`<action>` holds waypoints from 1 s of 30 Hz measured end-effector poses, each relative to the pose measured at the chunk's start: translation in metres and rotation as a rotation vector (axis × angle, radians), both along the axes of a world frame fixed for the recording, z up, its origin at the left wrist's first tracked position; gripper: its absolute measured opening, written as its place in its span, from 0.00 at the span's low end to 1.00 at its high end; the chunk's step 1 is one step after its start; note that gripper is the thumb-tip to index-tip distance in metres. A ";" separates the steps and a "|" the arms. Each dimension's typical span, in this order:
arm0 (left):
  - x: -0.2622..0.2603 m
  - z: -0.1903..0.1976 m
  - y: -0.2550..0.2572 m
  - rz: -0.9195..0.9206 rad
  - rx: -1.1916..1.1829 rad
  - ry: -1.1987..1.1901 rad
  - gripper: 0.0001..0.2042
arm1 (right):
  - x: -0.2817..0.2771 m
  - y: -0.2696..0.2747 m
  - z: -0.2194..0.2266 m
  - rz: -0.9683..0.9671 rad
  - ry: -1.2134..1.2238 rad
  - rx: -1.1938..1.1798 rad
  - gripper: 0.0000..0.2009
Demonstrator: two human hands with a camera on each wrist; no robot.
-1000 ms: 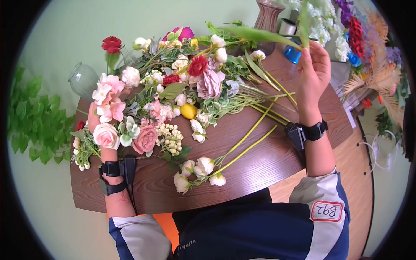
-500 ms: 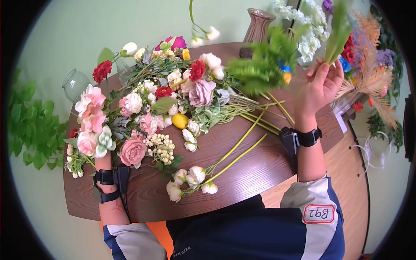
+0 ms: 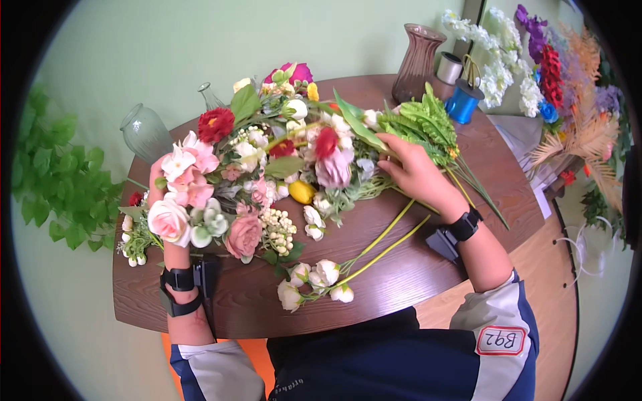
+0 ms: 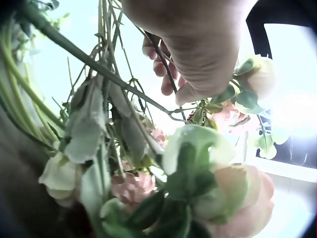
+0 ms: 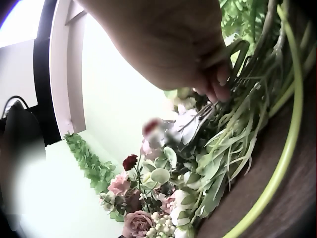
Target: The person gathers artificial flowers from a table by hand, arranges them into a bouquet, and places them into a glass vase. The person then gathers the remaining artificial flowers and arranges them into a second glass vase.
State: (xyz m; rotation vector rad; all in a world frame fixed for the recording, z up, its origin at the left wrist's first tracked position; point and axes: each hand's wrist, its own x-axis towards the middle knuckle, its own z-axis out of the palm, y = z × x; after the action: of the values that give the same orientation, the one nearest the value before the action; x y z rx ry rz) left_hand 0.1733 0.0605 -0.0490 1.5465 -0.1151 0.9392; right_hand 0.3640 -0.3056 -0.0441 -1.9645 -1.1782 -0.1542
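My left hand grips a thin dark stem, its fingers curled in the left wrist view, behind pink blossoms and a pale pink rose. Over the right side of the flower pile, my right hand pinches a long green leaf with thumb and fingers; what else lies in that grip is hidden. White blooms and a blurred red flower lie left of this hand. Green fern sprays rest beyond it. Loose leafy stems run below the fingers in the right wrist view.
White peonies lie near the front edge of the brown table. A ribbed vase, a silver spool and a blue spool stand at the back right. A glass vase stands at the left.
My right hand has come down and left from the table's right side, bringing the long leaf over the pile. The fern, blurred earlier, now lies at the right. My left hand stays behind the pink flowers.
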 end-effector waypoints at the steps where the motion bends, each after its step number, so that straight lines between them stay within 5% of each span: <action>1: 0.000 -0.002 0.002 0.002 0.006 -0.007 0.16 | -0.001 0.002 0.001 0.002 -0.007 0.006 0.16; 4: -0.004 -0.005 -0.001 0.081 -0.198 -0.181 0.16 | -0.007 0.001 0.010 -0.080 0.059 -0.035 0.17; 7: -0.014 0.007 -0.018 0.622 0.842 0.334 0.17 | -0.004 0.000 0.009 -0.079 0.186 0.001 0.15; 8: -0.008 0.004 -0.016 0.566 0.853 0.272 0.19 | -0.003 0.000 0.007 -0.083 0.183 0.006 0.15; 11: -0.016 0.017 -0.014 0.422 0.996 0.607 0.20 | 0.003 -0.001 0.004 -0.058 0.357 0.109 0.12; 13: -0.019 0.033 -0.031 0.346 0.887 0.394 0.18 | 0.003 -0.001 0.002 -0.038 0.477 0.206 0.11; 18: -0.050 0.062 -0.044 0.345 1.001 0.568 0.20 | -0.002 -0.003 0.008 -0.079 0.483 0.368 0.09; 20: -0.062 0.077 -0.055 0.510 1.135 0.619 0.22 | -0.004 -0.003 0.008 -0.074 0.381 0.504 0.09; 24: -0.050 0.101 -0.102 0.824 0.926 0.467 0.16 | -0.016 -0.007 0.013 -0.044 0.257 0.662 0.09; 26: -0.035 0.103 -0.142 0.634 0.787 0.263 0.12 | -0.027 -0.005 0.012 0.017 0.229 0.689 0.10; 27: -0.029 0.100 -0.154 0.385 0.759 0.344 0.13 | -0.033 -0.003 0.011 0.081 0.193 0.717 0.10; 28: -0.020 0.090 -0.165 0.122 0.575 0.456 0.19 | -0.037 -0.001 0.008 0.163 0.131 0.688 0.12; 30: 0.001 0.065 -0.179 -0.213 0.598 0.462 0.27 | -0.051 -0.002 0.011 0.226 0.020 0.439 0.15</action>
State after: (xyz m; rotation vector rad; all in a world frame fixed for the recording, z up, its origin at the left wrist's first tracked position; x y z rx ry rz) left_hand 0.1746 -0.1186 0.0164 2.2147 -0.2394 0.3676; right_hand 0.3131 -0.3076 -0.0326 -1.4400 -1.2245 -0.2511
